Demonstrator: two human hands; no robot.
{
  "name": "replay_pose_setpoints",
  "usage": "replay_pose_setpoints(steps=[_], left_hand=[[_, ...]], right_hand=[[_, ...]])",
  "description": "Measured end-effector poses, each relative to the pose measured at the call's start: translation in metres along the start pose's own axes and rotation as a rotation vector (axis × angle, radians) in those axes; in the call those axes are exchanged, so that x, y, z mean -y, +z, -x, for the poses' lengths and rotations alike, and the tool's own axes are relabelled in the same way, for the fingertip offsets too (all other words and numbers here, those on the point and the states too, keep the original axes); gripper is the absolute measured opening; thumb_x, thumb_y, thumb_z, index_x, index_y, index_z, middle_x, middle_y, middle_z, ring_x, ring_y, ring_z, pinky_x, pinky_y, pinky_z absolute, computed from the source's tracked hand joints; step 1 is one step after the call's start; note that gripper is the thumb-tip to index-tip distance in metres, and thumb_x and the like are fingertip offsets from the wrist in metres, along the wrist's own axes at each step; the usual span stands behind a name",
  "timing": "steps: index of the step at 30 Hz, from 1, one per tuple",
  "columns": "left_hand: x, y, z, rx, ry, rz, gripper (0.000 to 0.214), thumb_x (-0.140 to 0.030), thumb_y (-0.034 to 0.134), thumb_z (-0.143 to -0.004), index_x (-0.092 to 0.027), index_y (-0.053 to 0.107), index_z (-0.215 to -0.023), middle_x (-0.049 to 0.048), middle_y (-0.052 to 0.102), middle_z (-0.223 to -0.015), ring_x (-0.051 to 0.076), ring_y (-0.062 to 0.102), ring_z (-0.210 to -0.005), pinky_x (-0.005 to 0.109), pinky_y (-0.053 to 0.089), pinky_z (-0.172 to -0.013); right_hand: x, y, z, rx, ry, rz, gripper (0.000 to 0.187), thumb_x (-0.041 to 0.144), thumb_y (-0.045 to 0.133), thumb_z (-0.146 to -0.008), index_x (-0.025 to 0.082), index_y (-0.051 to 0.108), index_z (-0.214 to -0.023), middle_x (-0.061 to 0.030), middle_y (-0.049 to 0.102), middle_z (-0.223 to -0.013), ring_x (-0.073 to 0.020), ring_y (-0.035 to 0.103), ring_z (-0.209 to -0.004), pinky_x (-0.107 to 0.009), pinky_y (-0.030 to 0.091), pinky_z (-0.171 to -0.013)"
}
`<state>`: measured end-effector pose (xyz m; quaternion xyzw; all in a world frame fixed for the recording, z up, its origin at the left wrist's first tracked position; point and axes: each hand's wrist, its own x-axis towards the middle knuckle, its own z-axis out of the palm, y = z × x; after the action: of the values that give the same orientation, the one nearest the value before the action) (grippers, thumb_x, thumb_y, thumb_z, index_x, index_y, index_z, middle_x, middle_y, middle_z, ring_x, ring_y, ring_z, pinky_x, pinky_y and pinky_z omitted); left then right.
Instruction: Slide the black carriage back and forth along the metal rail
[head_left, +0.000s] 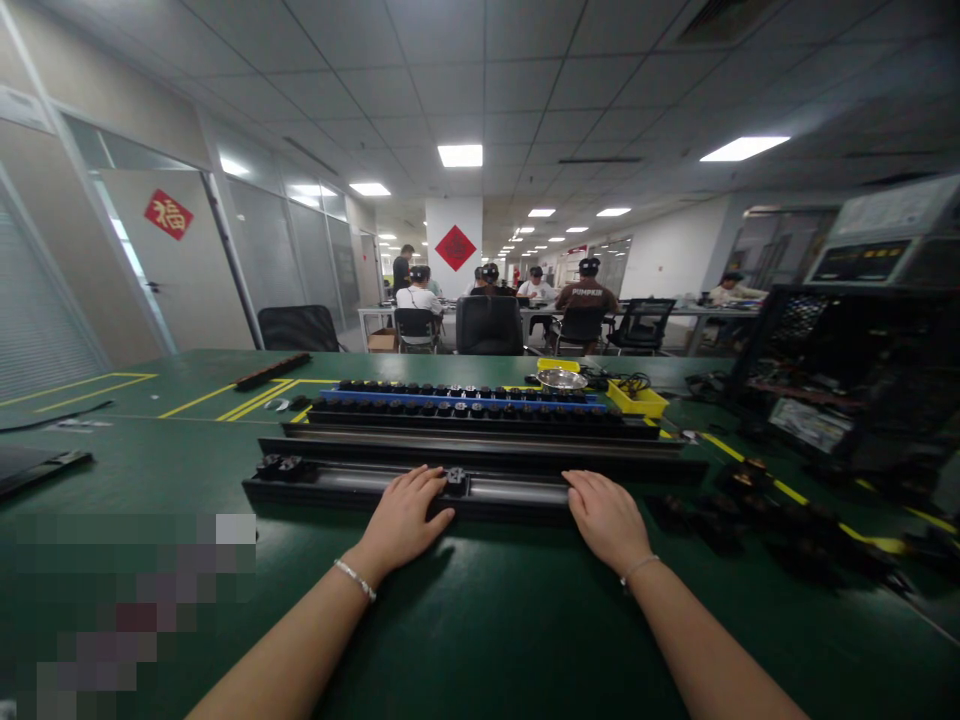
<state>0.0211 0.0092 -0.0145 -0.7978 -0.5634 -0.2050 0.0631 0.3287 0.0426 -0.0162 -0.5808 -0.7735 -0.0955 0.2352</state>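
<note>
A long black rail (517,491) with a grey metallic inner channel lies across the green table in front of me. My left hand (409,512) rests on its middle, fingers stretched over the channel and thumb apart. Just right of those fingertips, a small black socket-like module (456,480) sits in the channel. Two similar black modules (279,467) are at the left end of the rail. My right hand (611,515) is closed over the rail's right part, with its fingertips on the channel side; its thumb is partly hidden.
Behind lie another black rail (480,440) and a blue strip (480,400) between rows of black modules. Dark parts (720,520) lie scattered at right. A yellow bin (637,398) and metal dish (561,379) stand farther back. Several people sit at distant tables.
</note>
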Motion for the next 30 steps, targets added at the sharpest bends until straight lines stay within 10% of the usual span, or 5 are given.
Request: replay_pose_setpoints(steps=[21, 30], left_hand=[[-0.006, -0.002, 0.0, 0.058, -0.033, -0.023, 0.048, -0.049, 0.05, -0.08, -0.031, 0.048, -0.124, 0.0026, 0.044, -0.137, 0.028, 0.032, -0.129, 0.05, 0.025, -0.103], [-0.008, -0.001, -0.001, 0.06, -0.038, -0.018, 0.049, -0.05, 0.051, -0.079, -0.033, 0.047, -0.125, 0.0036, 0.044, -0.137, 0.03, 0.031, -0.129, 0.052, 0.023, -0.102]], right_hand=[[0.005, -0.001, 0.001, 0.0, 0.05, 0.021, 0.04, 0.027, 0.031, -0.087, 0.021, 0.059, -0.114, -0.006, 0.059, -0.121, -0.0201, 0.049, -0.113, -0.043, 0.031, -0.099], [0.052, 0.001, 0.002, 0.07, -0.145, -0.072, 0.04, 0.032, 0.033, -0.088, 0.021, 0.057, -0.118, -0.0079, 0.056, -0.124, -0.0211, 0.045, -0.116, -0.041, 0.03, -0.1]])
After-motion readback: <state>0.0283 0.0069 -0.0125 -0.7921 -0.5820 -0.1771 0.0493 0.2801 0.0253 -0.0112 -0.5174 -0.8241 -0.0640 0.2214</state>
